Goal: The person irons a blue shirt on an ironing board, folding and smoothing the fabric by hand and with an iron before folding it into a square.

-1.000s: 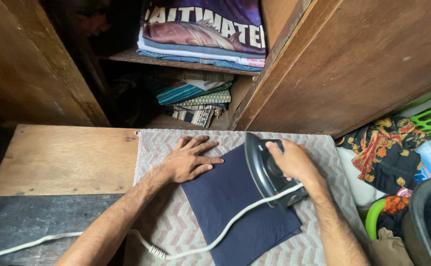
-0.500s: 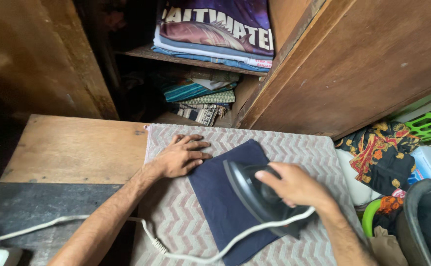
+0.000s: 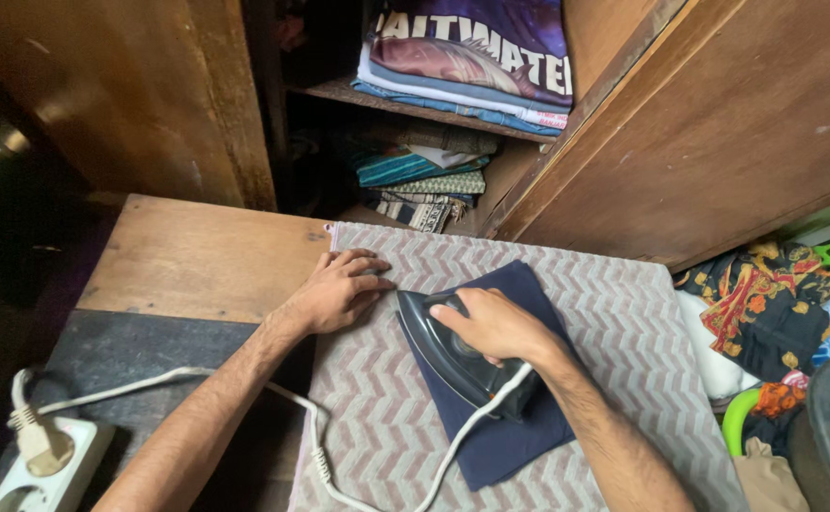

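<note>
My right hand (image 3: 491,324) grips the handle of a black clothes iron (image 3: 448,353), which lies flat on a folded navy blue cloth (image 3: 519,417). The iron's nose points to the upper left, near the cloth's left edge. My left hand (image 3: 339,289) rests palm down with fingers spread on the chevron-patterned ironing mat (image 3: 614,332), just left of the iron's nose. The iron's white cord (image 3: 312,431) trails down-left across the mat.
The mat lies on a wooden table (image 3: 197,256). A white power strip (image 3: 50,465) with a plug sits at the bottom left. An open wooden wardrobe (image 3: 718,123) behind holds stacks of folded clothes (image 3: 467,62). Patterned cloth (image 3: 766,303) and baskets crowd the right.
My right hand has slid the iron leftward across the navy cloth towards my left hand. My left hand has moved off the cloth onto the mat. The view has shifted left, revealing the power strip.
</note>
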